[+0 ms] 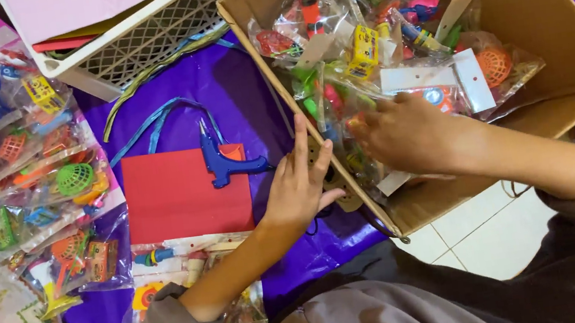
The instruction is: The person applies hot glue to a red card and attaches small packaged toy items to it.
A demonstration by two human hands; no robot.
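Reaching into cardboard box (565,21), right hand's (406,131) fingertips hidden among toy packets (361,48).

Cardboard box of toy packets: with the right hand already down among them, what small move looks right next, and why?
Probably close the right hand on one toy packet and lift it out. That hand is in the cardboard box among the packets, while the left hand rests on the box's near wall.

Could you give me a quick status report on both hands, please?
Left hand flat on cardboard box wall. Right hand inside, on toy packets; grip unclear. Blue glue gun lies beside.
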